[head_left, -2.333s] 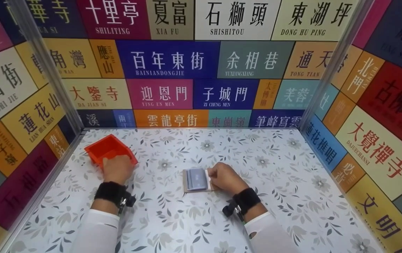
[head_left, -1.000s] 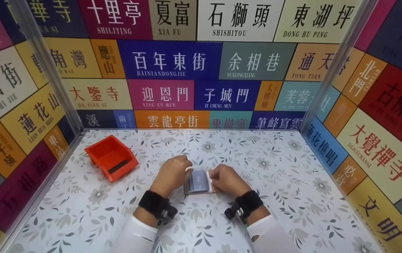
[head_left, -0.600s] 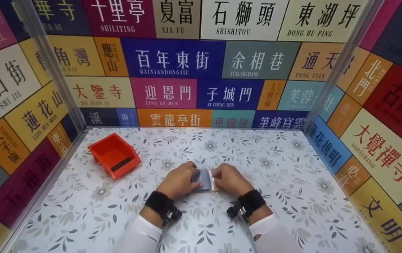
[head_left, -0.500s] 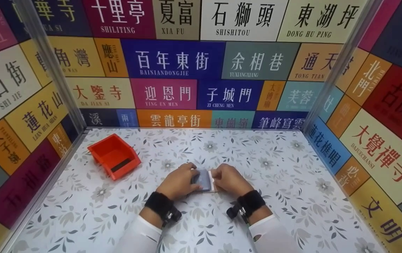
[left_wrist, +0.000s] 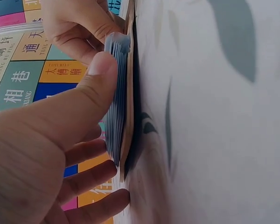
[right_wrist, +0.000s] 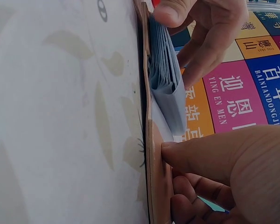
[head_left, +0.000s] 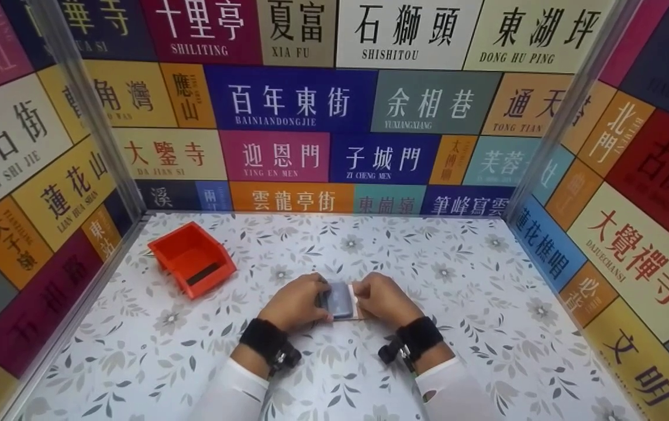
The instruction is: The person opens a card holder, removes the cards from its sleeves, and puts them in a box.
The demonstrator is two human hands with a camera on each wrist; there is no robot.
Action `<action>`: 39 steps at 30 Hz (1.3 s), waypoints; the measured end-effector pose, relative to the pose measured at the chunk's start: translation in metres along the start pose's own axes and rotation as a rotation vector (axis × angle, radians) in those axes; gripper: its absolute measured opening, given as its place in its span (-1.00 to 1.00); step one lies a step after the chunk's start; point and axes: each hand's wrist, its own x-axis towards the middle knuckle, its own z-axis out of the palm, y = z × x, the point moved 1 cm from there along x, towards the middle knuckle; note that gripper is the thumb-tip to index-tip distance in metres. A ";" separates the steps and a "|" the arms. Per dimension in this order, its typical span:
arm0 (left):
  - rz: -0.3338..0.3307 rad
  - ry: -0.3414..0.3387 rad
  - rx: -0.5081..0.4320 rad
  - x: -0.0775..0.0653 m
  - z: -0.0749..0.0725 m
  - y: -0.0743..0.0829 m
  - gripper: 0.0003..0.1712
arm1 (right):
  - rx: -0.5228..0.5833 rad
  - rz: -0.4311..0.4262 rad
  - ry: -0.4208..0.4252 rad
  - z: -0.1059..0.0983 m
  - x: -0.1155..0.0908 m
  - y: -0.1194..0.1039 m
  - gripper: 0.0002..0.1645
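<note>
A card holder with a stack of clear bluish plastic sleeves lies opened on the table. My left hand is at its left side, thumb on the near end of the sleeves and fingers around the far end, hiding that side. In the left wrist view the thumb presses against the sleeve edges. At the right side my right hand pinches the tan cover, its thumb on the inner face beside a white strip. The sleeves' folded edge faces the right hand.
An orange-red plastic bin with a dark strip inside its front stands at the back left. The tabletop has a floral pattern. Colourful printed panels wall in the back and both sides.
My left hand has moved from the orange-red bin rightward to the card holder and taken hold of its sleeves. My right hand stays at the cover.
</note>
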 end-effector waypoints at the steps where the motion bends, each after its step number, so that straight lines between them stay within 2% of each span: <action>1: 0.002 0.001 0.001 0.000 0.000 0.000 -0.24 | 0.003 0.001 0.000 0.000 0.000 0.000 -0.80; 14: 0.010 0.030 -0.016 0.000 0.000 0.007 -0.30 | -0.015 -0.016 -0.001 -0.001 0.000 0.001 -0.75; 20: 0.038 0.043 -0.042 0.000 0.000 0.010 -0.43 | -0.039 -0.004 -0.003 -0.001 0.001 -0.001 -0.85; 28: 0.022 0.035 -0.053 0.000 0.001 0.010 -0.46 | -0.003 0.041 -0.031 -0.002 0.001 -0.002 -0.82; 34: 0.027 0.036 -0.025 0.001 0.001 0.011 -0.46 | 0.051 0.065 -0.068 -0.008 0.002 -0.003 -0.92; 39: 0.022 0.037 -0.018 0.000 0.002 0.011 -0.45 | 0.085 0.091 -0.041 -0.009 0.001 -0.008 -0.87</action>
